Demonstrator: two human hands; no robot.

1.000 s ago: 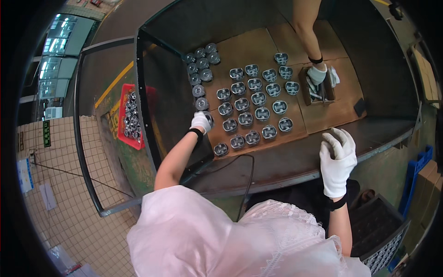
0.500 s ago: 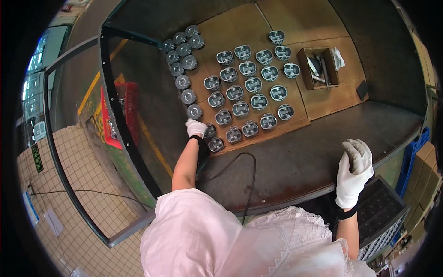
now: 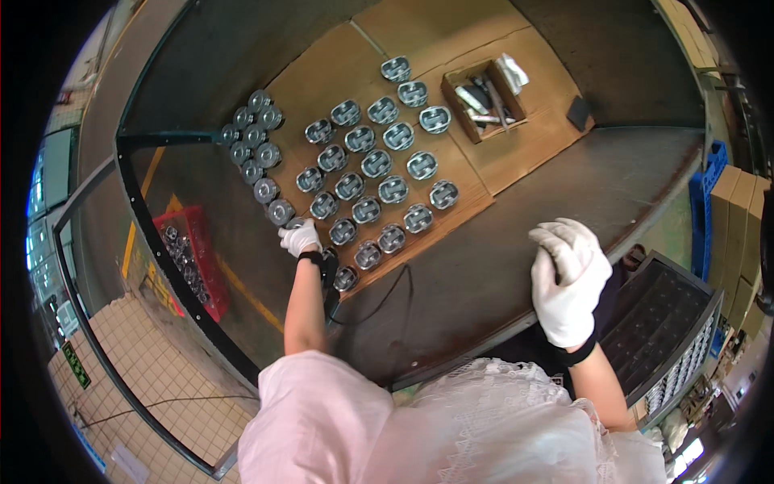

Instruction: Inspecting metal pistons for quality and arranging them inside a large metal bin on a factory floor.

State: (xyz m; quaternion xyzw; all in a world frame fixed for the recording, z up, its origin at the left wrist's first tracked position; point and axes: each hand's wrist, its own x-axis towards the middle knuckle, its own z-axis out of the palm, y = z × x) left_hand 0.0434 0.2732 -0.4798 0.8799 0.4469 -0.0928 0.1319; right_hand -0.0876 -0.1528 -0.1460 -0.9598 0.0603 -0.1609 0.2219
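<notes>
My left hand point(image 3: 300, 239), in a white glove, reaches to the near end of a column of upright round metal pistons point(image 3: 264, 190) at the table's left. Its fingers are closed on the nearest piston point(image 3: 296, 223), which they partly cover. To the right, several more pistons point(image 3: 376, 164) lie in loose rows on brown cardboard point(image 3: 476, 181), their undersides with the pin bosses showing. My right hand point(image 3: 569, 282), gloved in white too, hovers over the table's front edge. Its fingers are loosely bent and apart, with nothing in them.
A small cardboard box point(image 3: 516, 121) with tools and white paper stands at the back right. A black cable point(image 3: 407, 278) runs across the metal tabletop point(image 3: 484, 282). Left of the frame is a red crate point(image 3: 211, 278) of metal parts; a dark tray rack point(image 3: 657, 323) stands at right.
The view has turned, so the table appears shifted left. My left hand stays at the column's near end, now closed around the nearest piston. My right hand remains raised, holding nothing.
</notes>
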